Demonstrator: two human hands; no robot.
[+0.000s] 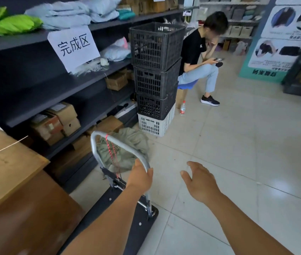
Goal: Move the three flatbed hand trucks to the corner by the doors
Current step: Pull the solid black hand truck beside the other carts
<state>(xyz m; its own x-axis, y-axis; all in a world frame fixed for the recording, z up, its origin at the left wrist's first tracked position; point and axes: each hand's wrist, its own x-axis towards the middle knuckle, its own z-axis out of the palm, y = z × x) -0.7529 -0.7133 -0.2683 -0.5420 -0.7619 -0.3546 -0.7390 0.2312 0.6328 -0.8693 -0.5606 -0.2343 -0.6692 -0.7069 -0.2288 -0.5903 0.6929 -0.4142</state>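
Note:
One flatbed hand truck (127, 216) stands on the tiled floor at the lower middle, its black deck running under my left arm. Its silver U-shaped handle (100, 138) is upright, with a red cord tied to it. My left hand (140, 176) is closed around the right side of that handle. My right hand (199, 181) hovers open over the floor to the right of the truck, fingers spread, touching nothing. Only this one truck is in view, and no doors show.
Dark shelving (54, 92) with boxes and folded cloth lines the left. A wooden desk (8, 172) is at the lower left. Stacked crates (156, 80) stand ahead, an olive cloth heap (127, 146) beside them. A seated person (199, 57) and a bottle (182, 107) are beyond. Open tiled floor stretches to the right.

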